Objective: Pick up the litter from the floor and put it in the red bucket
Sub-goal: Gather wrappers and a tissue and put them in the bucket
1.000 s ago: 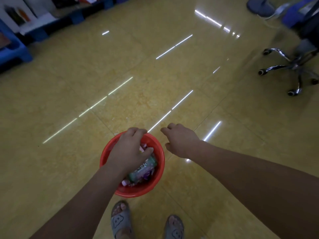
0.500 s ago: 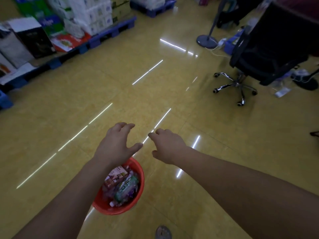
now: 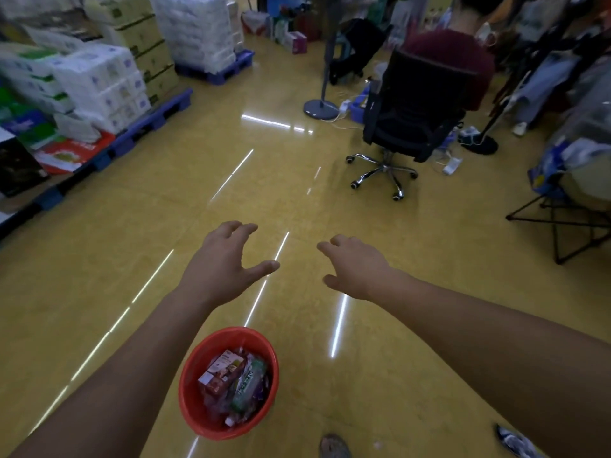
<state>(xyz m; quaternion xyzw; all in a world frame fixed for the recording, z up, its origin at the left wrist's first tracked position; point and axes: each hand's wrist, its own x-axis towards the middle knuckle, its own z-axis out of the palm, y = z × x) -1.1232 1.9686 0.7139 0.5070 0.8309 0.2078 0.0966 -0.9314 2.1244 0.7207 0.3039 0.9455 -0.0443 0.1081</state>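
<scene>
A glossy yellow floor (image 3: 165,226) fills the frame, with stacked boxes (image 3: 99,77) at upper left and an office chair (image 3: 413,104) at upper right. The red bucket (image 3: 198,411) stands at lower centre, holding a small carton (image 3: 221,371) and wrappers (image 3: 248,388). Above it, the left hand (image 3: 221,266) and right hand (image 3: 357,266) hover, fingers loosely spread, holding nothing.

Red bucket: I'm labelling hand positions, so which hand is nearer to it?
Left. The left hand hovers open just beyond the red bucket, in line with it; the right hand is farther off to its right.
</scene>
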